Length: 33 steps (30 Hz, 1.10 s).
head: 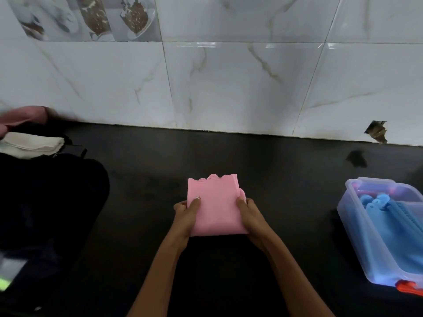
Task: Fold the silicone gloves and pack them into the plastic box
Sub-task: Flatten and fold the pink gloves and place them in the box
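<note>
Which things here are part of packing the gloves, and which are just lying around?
Job: pink silicone glove, held folded by left hand and right hand; plastic box; blue glove inside.
Lying about: white cloth; black bag.

The plastic box [357, 227] is running off the right edge, its far corner cut away. The picture's left edge is clipping a dark bag [45, 202] and blurred pink cloth [20, 116]. Fingers [180, 205] are curling out of sight behind the pink silicone glove [216, 209].
</note>
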### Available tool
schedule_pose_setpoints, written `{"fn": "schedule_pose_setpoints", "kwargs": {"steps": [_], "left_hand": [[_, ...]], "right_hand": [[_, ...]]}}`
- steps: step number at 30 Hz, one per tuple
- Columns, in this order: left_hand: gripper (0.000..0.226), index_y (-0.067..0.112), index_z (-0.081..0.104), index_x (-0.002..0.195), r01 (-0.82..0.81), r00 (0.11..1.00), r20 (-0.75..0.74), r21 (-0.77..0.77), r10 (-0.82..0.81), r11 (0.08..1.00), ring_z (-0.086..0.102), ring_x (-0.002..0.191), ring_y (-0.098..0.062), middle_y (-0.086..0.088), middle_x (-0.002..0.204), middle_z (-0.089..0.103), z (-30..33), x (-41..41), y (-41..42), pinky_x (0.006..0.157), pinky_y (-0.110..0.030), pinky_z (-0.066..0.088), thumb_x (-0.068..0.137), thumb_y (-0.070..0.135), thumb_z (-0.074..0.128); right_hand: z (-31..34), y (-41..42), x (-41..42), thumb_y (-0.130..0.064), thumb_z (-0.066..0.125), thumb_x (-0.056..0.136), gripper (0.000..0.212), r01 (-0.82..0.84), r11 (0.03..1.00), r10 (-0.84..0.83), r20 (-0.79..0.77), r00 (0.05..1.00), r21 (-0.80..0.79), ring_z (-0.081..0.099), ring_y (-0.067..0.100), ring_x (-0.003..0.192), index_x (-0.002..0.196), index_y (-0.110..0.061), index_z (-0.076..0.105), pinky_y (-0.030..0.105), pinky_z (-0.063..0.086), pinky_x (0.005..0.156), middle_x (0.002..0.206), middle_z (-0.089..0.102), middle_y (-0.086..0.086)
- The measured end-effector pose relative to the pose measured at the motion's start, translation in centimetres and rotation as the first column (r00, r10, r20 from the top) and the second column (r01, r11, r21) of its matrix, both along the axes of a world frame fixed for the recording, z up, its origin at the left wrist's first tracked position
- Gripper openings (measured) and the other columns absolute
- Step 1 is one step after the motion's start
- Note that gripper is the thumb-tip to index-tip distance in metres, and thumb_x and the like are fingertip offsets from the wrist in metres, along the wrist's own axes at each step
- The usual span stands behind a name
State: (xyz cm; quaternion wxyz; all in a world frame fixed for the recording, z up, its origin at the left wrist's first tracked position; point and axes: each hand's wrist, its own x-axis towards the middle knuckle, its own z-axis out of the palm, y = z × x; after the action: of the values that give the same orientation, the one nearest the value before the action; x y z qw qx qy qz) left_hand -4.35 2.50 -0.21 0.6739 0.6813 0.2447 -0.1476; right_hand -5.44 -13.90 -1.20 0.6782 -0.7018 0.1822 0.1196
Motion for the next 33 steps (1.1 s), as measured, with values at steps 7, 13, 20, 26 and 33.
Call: {"fn": "schedule_pose_setpoints", "kwargs": {"steps": [7, 13, 20, 26, 33], "left_hand": [[0.050, 0.013, 0.034, 0.132, -0.054, 0.994, 0.086, -0.065, 0.060, 0.996, 0.056, 0.089, -0.019, -0.008, 0.118, 0.052, 0.2, -0.9, -0.8, 0.068, -0.034, 0.049, 0.091, 0.034, 0.055], [0.041, 0.018, 0.039, 0.128, 0.057, 0.981, 0.193, -0.160, -0.026, 0.986, 0.057, 0.084, -0.016, 0.005, 0.095, 0.054, 2.9, -0.6, -5.0, 0.057, -0.029, 0.045, 0.093, 0.034, 0.051], [0.027, 0.028, 0.044, 0.116, 0.301, 0.928, 0.306, -0.286, -0.211, 0.910, 0.064, 0.078, -0.015, 0.003, 0.092, 0.063, 8.2, -1.7, -15.4, 0.051, -0.024, 0.050, 0.092, 0.038, 0.052], [0.035, 0.017, 0.041, 0.127, 0.455, 0.887, 0.269, -0.369, -0.376, 0.810, 0.066, 0.080, -0.022, -0.011, 0.107, 0.066, 9.8, -4.4, -23.8, 0.063, -0.032, 0.057, 0.097, 0.034, 0.045], [0.045, 0.010, 0.027, 0.135, 0.558, 0.826, 0.229, -0.202, -0.515, 0.805, 0.059, 0.105, -0.031, -0.015, 0.125, 0.054, 8.5, -7.3, -29.6, 0.093, -0.043, 0.051, 0.098, 0.030, 0.043]], "right_hand": [[0.4, -0.5, -0.4, -0.035, 0.033, 0.100, 0.037, 0.016, 0.998, -0.015, 0.011, 1.000, -0.063, 0.058, 0.015, 0.096, 0.130, -0.015, 0.040, 0.029, 0.051, 0.074, 0.113, 0.052, 0.001], [5.2, -4.9, -2.2, -0.035, 0.037, 0.099, 0.023, 0.100, 0.991, -0.081, 0.205, 0.975, -0.087, 0.058, 0.010, 0.091, 0.118, -0.025, 0.043, 0.022, 0.046, 0.065, 0.107, 0.055, -0.004], [11.5, -15.0, -6.5, -0.037, 0.038, 0.098, 0.025, 0.396, 0.858, -0.254, 0.399, 0.881, -0.328, 0.054, 0.006, 0.086, 0.116, -0.025, 0.050, 0.023, 0.039, 0.075, 0.096, 0.058, -0.007], [13.9, -22.1, -10.8, -0.034, 0.040, 0.099, 0.029, 0.470, 0.806, -0.325, 0.395, 0.859, -0.361, 0.057, 0.018, 0.088, 0.113, -0.013, 0.055, 0.033, 0.046, 0.080, 0.100, 0.062, 0.007], [12.1, -27.4, -13.2, -0.037, 0.033, 0.100, 0.045, 0.408, 0.666, -0.357, 0.214, 0.909, -0.624, 0.053, 0.024, 0.110, 0.129, -0.006, 0.048, 0.038, 0.040, 0.097, 0.127, 0.054, 0.014]]}}
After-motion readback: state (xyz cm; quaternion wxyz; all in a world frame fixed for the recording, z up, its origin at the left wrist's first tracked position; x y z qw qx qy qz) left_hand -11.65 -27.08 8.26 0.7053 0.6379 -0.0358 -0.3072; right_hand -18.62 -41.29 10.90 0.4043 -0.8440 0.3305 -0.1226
